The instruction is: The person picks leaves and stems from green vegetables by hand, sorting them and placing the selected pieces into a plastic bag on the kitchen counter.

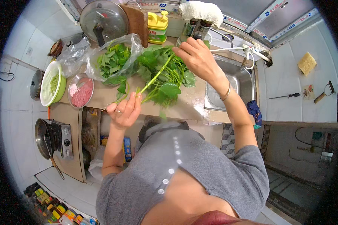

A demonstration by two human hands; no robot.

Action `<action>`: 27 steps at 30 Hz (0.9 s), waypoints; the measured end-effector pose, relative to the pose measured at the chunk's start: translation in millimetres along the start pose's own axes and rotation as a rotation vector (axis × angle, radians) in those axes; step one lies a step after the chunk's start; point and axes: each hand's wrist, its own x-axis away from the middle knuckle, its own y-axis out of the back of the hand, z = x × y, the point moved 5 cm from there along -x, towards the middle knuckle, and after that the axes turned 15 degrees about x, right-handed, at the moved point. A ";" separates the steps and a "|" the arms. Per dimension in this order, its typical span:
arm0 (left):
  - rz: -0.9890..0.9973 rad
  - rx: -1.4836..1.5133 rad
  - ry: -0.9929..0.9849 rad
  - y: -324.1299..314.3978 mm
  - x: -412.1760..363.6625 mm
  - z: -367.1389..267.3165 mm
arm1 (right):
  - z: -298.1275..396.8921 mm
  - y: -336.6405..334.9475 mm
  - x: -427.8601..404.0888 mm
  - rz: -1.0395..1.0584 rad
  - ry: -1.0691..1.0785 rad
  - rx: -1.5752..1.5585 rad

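Note:
A long green stem of leafy greens point(157, 76) stretches slantwise between my two hands. My left hand point(126, 111), wearing a ring, pinches its lower end, where leaves hang from it. The upper end is at the fingertips of my right hand point(195, 56), which has a bracelet on the wrist. Beneath and behind the stem, a heap of leafy greens point(183, 76) lies on the counter point(191, 99). To its left, an open clear plastic bag point(94, 63) holds more green leaves.
At the left stand a metal bowl of raw minced meat point(81, 94), a green-and-white colander point(60, 91) and a gas stove point(67, 140) with a frying pan point(43, 137). A glass lid point(112, 19), a wooden board point(136, 25) and a yellow jug point(157, 25) stand behind; a steel sink point(214, 101) is at the right.

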 end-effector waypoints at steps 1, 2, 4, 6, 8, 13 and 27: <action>0.016 -0.009 0.006 -0.4 1.5 -0.3 | 3.0 -3.2 -0.6 -0.024 -0.036 0.001; 0.018 -0.014 0.011 -0.1 1.5 -1.2 | 7.5 -7.2 -2.3 -0.026 -0.031 -0.003; 0.013 0.015 0.070 0.1 0.4 -2.3 | 10.1 -11.5 -5.6 -0.131 -0.169 -0.046; -0.004 0.003 0.110 -1.1 1.0 -2.2 | 16.0 -19.8 -10.8 -0.216 -0.227 -0.063; -0.020 -0.012 0.152 1.0 2.0 -2.1 | 15.5 -20.4 -13.9 -0.316 -0.412 -0.114; -0.053 0.051 0.359 18.0 20.7 5.2 | -20.5 -72.1 2.5 -0.125 -0.950 -0.921; -0.148 0.213 0.497 38.0 34.3 21.0 | 40.6 -14.7 -50.4 -0.223 -0.206 -0.517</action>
